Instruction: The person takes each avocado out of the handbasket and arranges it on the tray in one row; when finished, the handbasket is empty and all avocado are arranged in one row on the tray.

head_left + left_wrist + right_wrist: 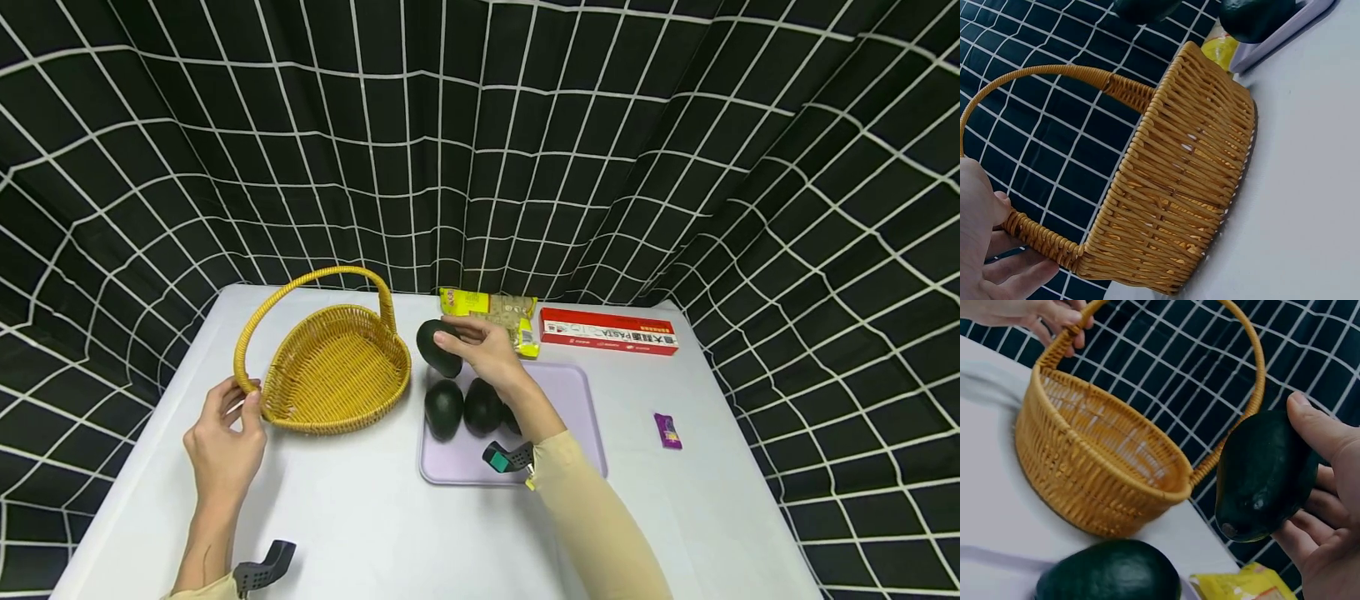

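Observation:
My left hand (pixel 227 437) grips the lower left end of the handle of a yellow-brown wicker basket (pixel 330 423). No contents show inside the basket in the head view. With thumb and fingers, my right hand (pixel 487 354) holds a dark green avocado (pixel 437 348) up over the far left edge of a pale purple tray (pixel 573 408). The held avocado (pixel 1266 478) shows its stem end in the right wrist view. On the tray lie an avocado (pixel 444 410) and another avocado (pixel 482 408) beside it; a further dark one is partly hidden by my right wrist.
Behind the tray lies a yellow food packet (pixel 495 310). To its right is a red and white pasta box (pixel 607 331). A small purple wrapped packet (pixel 667 432) sits on the white table (pixel 360 517) at the right. A black checked curtain (pixel 465 150) encloses the table's back and sides.

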A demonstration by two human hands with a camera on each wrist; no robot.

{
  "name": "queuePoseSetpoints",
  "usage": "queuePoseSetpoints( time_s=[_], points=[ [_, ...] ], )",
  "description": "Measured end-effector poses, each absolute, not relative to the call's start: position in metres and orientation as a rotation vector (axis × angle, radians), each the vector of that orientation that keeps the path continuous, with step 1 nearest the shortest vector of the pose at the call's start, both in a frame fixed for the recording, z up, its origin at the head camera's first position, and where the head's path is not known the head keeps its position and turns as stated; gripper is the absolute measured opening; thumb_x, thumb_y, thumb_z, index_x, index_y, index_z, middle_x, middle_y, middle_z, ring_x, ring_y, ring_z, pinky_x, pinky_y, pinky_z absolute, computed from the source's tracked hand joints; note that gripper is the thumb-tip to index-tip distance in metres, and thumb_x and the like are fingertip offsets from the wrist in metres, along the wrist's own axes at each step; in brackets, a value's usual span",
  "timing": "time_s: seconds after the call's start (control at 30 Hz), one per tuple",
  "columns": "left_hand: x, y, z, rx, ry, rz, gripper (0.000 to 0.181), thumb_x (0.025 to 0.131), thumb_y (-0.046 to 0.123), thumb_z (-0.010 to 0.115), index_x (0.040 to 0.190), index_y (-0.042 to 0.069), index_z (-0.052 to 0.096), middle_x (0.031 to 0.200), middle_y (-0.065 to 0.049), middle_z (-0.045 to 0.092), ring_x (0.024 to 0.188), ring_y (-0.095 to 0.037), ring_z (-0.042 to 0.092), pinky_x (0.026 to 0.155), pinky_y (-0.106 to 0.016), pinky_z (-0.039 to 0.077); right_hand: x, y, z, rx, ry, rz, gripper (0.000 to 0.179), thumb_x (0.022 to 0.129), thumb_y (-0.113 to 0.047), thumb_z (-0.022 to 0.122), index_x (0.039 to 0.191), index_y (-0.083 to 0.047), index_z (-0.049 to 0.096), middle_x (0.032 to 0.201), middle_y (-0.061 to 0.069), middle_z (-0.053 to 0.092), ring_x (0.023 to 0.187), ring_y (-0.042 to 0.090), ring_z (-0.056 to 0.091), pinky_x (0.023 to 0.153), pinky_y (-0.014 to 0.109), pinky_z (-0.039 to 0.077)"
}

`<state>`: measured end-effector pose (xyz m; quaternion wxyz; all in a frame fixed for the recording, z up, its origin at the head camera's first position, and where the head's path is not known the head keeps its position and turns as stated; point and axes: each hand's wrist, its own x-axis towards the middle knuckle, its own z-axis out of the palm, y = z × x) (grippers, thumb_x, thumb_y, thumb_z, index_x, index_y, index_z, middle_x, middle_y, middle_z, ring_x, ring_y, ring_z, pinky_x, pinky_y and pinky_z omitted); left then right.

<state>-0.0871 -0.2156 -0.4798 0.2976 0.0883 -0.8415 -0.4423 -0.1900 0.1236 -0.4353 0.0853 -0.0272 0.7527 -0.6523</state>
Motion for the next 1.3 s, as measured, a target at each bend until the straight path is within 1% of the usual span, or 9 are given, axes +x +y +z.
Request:
queuePoseSetpoints(
  time_s=[0.17, 0.3, 0.4, 0.53, 0.63, 0.93, 1.03, 1.13, 1.3],
  points=[
    [-0.087, -0.217, -0.48, 0.246, -2.236, -1.182, 0.032, 0.103, 0.009, 0.065, 0.132, -0.005, 0.063, 0.123, -0.025, 0.073, 0.112, -0.044, 0.07, 0.088, 0.006, 0.044, -0.186, 0.137, -0.431, -0.041, 2.27, -1.944, 0.048, 0.092, -0.027, 0.082, 0.137, -0.014, 0.069, 0.139, 0.009, 0.069, 0.132, 0.025, 0.064, 0.118, 0.042, 0.05],
    [-0.087, -0.217, -0.479, 0.243, -2.239, -1.177, 0.032, 0.103, 0.009, 0.065, 0.132, -0.006, 0.063, 0.124, -0.024, 0.073, 0.113, -0.043, 0.071, 0.089, 0.006, 0.045, -0.18, 0.148, -0.427, 0.033, 2.312, -1.933, 0.048, 0.092, -0.032, 0.083, 0.136, -0.017, 0.07, 0.137, 0.008, 0.07, 0.131, 0.025, 0.064, 0.118, 0.044, 0.05],
    [-0.088, -0.216, -0.479, 0.243, -2.239, -1.172, 0.032, 0.103, 0.009, 0.065, 0.132, -0.006, 0.063, 0.124, -0.024, 0.073, 0.113, -0.043, 0.071, 0.089, 0.006, 0.045, -0.176, 0.158, -0.425, 0.079, 2.317, -1.954, 0.047, 0.091, -0.035, 0.083, 0.134, -0.018, 0.072, 0.135, 0.006, 0.07, 0.129, 0.023, 0.064, 0.117, 0.043, 0.051],
    [-0.088, -0.216, -0.478, 0.25, -2.239, -1.171, 0.032, 0.103, 0.008, 0.065, 0.131, -0.006, 0.063, 0.124, -0.024, 0.073, 0.112, -0.044, 0.071, 0.088, 0.006, 0.045, -0.172, 0.17, -0.425, 0.1, 2.305, -2.007, 0.046, 0.092, -0.031, 0.083, 0.134, -0.015, 0.071, 0.137, 0.007, 0.069, 0.128, 0.022, 0.065, 0.115, 0.04, 0.053],
    [-0.088, -0.216, -0.478, 0.254, -2.239, -1.171, 0.032, 0.102, 0.008, 0.065, 0.131, -0.006, 0.063, 0.123, -0.025, 0.073, 0.112, -0.044, 0.071, 0.088, 0.006, 0.045, -0.17, 0.178, -0.427, 0.117, 2.294, -2.039, 0.047, 0.093, -0.028, 0.082, 0.135, -0.012, 0.07, 0.139, 0.008, 0.068, 0.128, 0.023, 0.065, 0.117, 0.039, 0.052],
    [-0.088, -0.216, -0.48, 0.258, -2.24, -1.164, 0.033, 0.102, 0.008, 0.066, 0.131, -0.006, 0.063, 0.123, -0.026, 0.073, 0.11, -0.045, 0.071, 0.087, 0.007, 0.044, -0.159, 0.201, -0.429, 0.222, 2.335, -2.033, 0.048, 0.093, -0.033, 0.081, 0.135, -0.011, 0.07, 0.138, 0.009, 0.069, 0.13, 0.022, 0.064, 0.119, 0.042, 0.049],
    [-0.088, -0.217, -0.48, 0.251, -2.238, -1.16, 0.032, 0.102, 0.007, 0.066, 0.131, -0.006, 0.063, 0.123, -0.025, 0.073, 0.111, -0.044, 0.071, 0.086, 0.008, 0.043, -0.155, 0.206, -0.431, 0.278, 2.34, -2.027, 0.05, 0.093, -0.035, 0.081, 0.135, -0.01, 0.069, 0.135, 0.012, 0.071, 0.125, 0.019, 0.066, 0.118, 0.041, 0.049],
    [-0.089, -0.217, -0.48, 0.25, -2.242, -1.157, 0.032, 0.102, 0.007, 0.066, 0.131, -0.006, 0.063, 0.123, -0.025, 0.073, 0.112, -0.044, 0.071, 0.087, 0.008, 0.043, -0.152, 0.213, -0.434, 0.319, 2.337, -2.034, 0.051, 0.093, -0.035, 0.082, 0.135, -0.01, 0.069, 0.133, 0.013, 0.072, 0.118, 0.015, 0.068, 0.116, 0.038, 0.05],
    [-0.089, -0.216, -0.481, 0.267, -2.254, -1.144, 0.032, 0.103, 0.009, 0.063, 0.131, -0.007, 0.062, 0.124, -0.024, 0.074, 0.112, -0.044, 0.071, 0.088, 0.008, 0.043, -0.149, 0.226, -0.438, 0.35, 2.342, -2.046, 0.051, 0.093, -0.036, 0.081, 0.135, -0.01, 0.069, 0.132, 0.011, 0.073, 0.11, 0.007, 0.07, 0.105, 0.026, 0.055]
  ],
)
